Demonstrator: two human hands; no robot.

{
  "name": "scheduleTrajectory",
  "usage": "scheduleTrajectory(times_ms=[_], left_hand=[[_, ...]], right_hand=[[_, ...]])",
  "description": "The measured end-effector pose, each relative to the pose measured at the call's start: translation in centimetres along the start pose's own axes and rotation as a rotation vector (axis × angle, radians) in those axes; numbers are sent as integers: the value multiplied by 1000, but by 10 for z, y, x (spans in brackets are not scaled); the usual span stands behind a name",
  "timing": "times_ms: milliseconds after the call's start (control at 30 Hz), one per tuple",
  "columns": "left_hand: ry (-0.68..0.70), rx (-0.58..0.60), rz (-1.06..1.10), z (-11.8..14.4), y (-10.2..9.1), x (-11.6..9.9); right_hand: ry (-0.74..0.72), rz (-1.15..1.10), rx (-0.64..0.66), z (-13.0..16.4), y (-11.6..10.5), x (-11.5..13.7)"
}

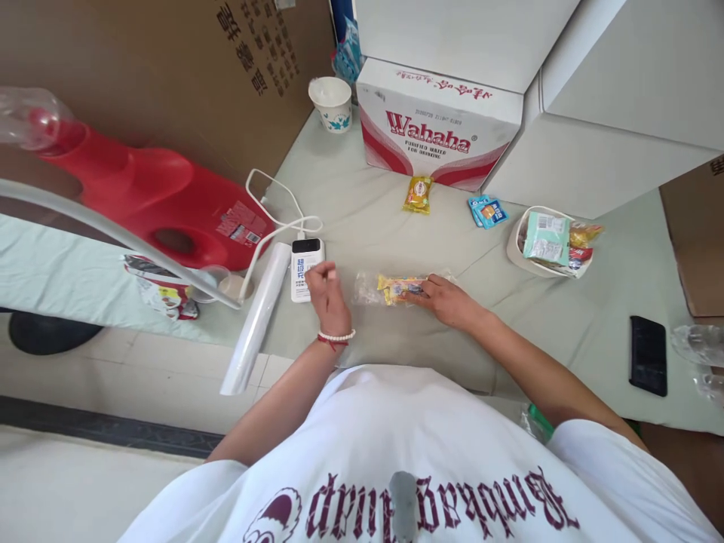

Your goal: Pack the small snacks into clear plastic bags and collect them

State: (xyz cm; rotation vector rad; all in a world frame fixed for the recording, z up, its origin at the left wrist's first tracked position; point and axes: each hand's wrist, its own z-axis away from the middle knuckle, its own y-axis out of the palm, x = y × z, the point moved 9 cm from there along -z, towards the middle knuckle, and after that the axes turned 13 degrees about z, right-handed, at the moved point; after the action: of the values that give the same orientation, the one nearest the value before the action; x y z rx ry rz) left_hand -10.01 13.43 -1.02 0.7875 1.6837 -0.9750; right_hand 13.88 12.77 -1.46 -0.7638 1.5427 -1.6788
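Observation:
A yellow snack packet (401, 289) lies on a clear plastic bag (367, 289) on the cloth-covered surface in front of me. My right hand (446, 299) is on the packet's right end, fingers and thumb pressed against it. Left of the bag, my left hand (329, 302) is raised with its fingers curled in, and nothing shows in them. This hand partly covers a white power bank (299, 279), whose white cable (283, 226) loops toward the red container. A bracelet of pale beads and a red cord circle my left wrist.
A white tube-like roll (257, 320) lies at left, near the large red jug (175, 200). Behind are a paper cup (332, 105), a Wahaha carton (438, 124), a gold packet (418, 194) and blue packets (487, 211). At right sit a snack basket (517, 253) and phone (648, 355).

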Motion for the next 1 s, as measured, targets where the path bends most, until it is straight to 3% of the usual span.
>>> scheduleTrajectory(times_ms=[33,133,200,333,433,533,600,700,767,867,1000], left_hand=[[-18,32,-93,-6,6,-3],[-75,351,-350,-9,36,-5],[-115,491,-388,-1,44,-5],[-124,482,-194,9,54,-20],[-69,574,-131,21,90,-31],[46,662,-262,33,123,-37],[94,671,-405,38,131,-36],[107,619,-545,42,126,-32],[101,553,-564,40,120,-29],[68,458,-557,34,114,-24],[36,475,-604,31,117,-17]], right_hand=[[1,-11,-8,0,0,0],[16,-72,-19,0,0,-4],[29,-127,-28,1,1,-7],[64,-233,-74,0,4,-10],[97,-296,-131,4,3,-11],[207,-449,-199,13,4,-23],[473,-506,-237,27,14,-47],[852,-411,-221,53,31,-73],[901,-360,-207,59,33,-77],[904,-393,-297,65,17,-81],[884,-537,-288,51,-3,-76]])
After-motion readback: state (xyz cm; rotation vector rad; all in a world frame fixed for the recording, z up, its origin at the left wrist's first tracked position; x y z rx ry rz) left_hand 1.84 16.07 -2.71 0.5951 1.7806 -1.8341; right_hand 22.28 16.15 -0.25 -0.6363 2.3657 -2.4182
